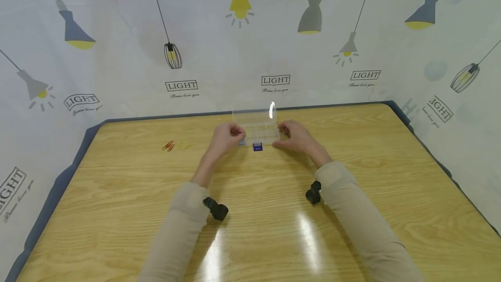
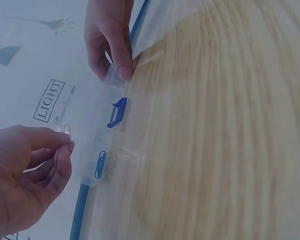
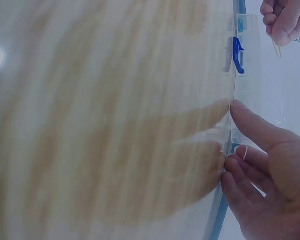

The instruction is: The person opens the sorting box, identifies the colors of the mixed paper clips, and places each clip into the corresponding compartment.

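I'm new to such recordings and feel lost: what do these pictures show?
No machine here: a person works bare-handed. The wide picture comes from a head-worn camera, the others from black cameras, one per wrist. On the light-brown wooden table stands a clear plastic compartment box, its clear lid raised, with a dark-blue latch in front and a blue paper clip at its left end. Red and yellow paper clips lie farther left. The left hand pinches a pale wire paper clip; the right hand grips the box's right end.
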`<control>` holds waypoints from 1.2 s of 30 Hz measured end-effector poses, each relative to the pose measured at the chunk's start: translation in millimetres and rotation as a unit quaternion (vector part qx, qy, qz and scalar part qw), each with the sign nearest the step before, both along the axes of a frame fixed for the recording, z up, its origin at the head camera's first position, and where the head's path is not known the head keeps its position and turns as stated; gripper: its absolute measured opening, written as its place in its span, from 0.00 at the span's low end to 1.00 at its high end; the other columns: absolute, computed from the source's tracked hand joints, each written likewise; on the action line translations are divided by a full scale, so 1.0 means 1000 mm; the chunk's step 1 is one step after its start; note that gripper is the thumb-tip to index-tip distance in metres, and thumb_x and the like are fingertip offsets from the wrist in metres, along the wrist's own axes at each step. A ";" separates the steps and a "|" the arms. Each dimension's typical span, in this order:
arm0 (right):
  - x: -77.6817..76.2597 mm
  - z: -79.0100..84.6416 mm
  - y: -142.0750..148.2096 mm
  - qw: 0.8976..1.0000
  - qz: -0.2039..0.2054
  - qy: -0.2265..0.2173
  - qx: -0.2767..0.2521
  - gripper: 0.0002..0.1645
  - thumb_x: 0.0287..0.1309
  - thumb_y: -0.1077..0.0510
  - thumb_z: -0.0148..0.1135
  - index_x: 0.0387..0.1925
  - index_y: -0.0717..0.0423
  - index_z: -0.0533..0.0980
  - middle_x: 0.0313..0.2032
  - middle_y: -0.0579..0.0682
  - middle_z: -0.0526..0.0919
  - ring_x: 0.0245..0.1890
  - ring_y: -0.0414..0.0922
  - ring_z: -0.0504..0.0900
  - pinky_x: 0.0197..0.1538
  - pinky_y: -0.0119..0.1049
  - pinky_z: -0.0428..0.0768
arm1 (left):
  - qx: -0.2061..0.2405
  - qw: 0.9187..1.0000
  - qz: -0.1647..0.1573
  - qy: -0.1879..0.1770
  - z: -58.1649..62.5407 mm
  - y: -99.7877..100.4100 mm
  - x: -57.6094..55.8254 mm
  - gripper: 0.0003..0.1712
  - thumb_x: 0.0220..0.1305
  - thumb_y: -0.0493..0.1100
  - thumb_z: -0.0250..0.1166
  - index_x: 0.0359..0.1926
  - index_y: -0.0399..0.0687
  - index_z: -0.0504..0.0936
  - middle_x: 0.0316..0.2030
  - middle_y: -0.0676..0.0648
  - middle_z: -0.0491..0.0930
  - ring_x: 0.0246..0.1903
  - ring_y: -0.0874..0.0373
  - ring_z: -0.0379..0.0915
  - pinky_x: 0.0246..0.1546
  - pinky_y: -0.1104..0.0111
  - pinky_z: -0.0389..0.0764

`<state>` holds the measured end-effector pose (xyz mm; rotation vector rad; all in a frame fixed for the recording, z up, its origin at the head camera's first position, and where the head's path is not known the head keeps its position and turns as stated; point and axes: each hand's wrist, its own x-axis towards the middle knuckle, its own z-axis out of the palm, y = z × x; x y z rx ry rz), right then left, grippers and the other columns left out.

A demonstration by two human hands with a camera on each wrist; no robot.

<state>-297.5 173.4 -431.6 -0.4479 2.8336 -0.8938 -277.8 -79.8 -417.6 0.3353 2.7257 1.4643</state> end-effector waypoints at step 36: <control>0.001 0.000 -0.001 1.000 -0.005 -0.004 -0.001 0.39 0.55 0.50 0.76 0.62 0.65 0.72 0.54 0.60 0.77 0.54 0.54 0.74 0.61 0.49 0.73 | 0.008 1.000 0.001 -0.005 -0.002 -0.028 0.007 0.11 0.69 0.36 0.64 0.49 0.34 0.82 0.43 0.39 0.83 0.44 0.48 0.78 0.48 0.59 0.79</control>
